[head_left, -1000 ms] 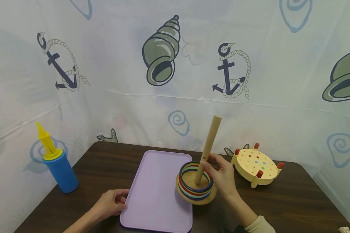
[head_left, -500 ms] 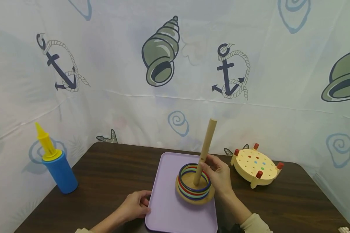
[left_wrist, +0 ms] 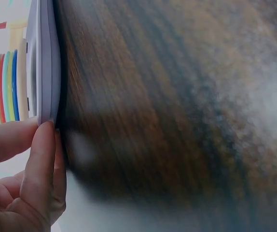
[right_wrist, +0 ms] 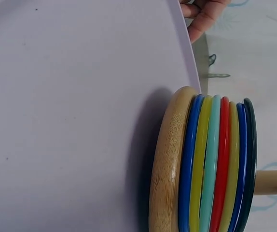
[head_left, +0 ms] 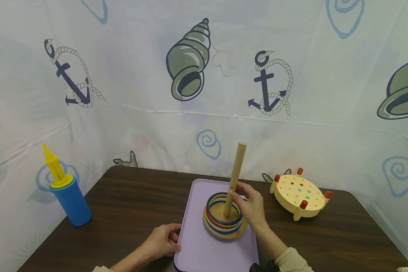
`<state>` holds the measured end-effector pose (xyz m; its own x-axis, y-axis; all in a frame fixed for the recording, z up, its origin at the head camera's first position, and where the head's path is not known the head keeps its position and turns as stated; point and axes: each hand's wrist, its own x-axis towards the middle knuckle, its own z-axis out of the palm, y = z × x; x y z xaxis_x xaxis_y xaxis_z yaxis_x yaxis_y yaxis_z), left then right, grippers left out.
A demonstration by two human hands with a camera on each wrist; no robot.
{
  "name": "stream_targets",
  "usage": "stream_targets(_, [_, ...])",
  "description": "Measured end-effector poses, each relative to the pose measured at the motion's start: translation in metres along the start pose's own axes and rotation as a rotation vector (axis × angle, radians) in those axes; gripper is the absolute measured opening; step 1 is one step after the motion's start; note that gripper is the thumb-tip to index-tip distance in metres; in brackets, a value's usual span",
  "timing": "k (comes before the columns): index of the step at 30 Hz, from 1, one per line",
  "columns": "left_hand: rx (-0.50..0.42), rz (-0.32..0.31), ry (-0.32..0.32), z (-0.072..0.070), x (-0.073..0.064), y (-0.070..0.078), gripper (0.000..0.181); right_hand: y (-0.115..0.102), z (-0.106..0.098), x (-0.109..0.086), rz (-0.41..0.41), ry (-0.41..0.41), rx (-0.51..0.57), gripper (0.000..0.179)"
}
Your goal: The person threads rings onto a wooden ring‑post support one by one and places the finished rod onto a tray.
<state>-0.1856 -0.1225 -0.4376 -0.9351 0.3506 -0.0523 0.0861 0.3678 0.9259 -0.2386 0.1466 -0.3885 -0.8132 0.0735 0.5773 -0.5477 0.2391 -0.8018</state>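
My left hand (head_left: 161, 241) pinches the left edge of a lilac tray (head_left: 204, 260), thumb on top and fingers beneath in the left wrist view. A wooden peg stand (head_left: 236, 166) leans slightly right over the tray. Low on its upright peg, my right hand (head_left: 251, 206) grips it between thumb and fingers. Several coloured rings (right_wrist: 220, 159), in blue, yellow, aqua, red and dark green, sit stacked around the peg on the round wooden base (right_wrist: 170, 159). That base is close over the tray's surface, its shadow beside it in the right wrist view.
A blue pump (head_left: 71, 202) with a yellow top stands at the table's left edge. To the right rests a cream round pegboard (head_left: 299, 194) with red-tipped legs. A patterned white curtain (head_left: 142, 68) hangs behind the dark wooden table (head_left: 122, 204).
My left hand has slid the tray to the right, beneath the ring stand. My right hand has shifted slightly left with the stand, which sits a little lower.
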Motion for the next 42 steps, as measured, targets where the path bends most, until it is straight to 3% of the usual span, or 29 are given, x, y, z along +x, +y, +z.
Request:
stream_targets(13, [-0.022, -0.004, -0.015, 0.0031, 0.0008, -0.0033, 0.059, 0.0037, 0.002, -0.0012, -0.001, -0.02, -0.012, 0.023])
stream_targets(22, [-0.015, -0.015, -0.022, 0.0032, -0.0018, 0.0045, 0.059, 0.0058, 0.0037, -0.0017, -0.006, -0.021, -0.019, 0.024])
stream_targets(42, [-0.017, -0.018, -0.032, 0.0051, -0.0016, 0.0061, 0.059, 0.0072, 0.0058, -0.0019, 0.006, -0.009, -0.005, 0.021])
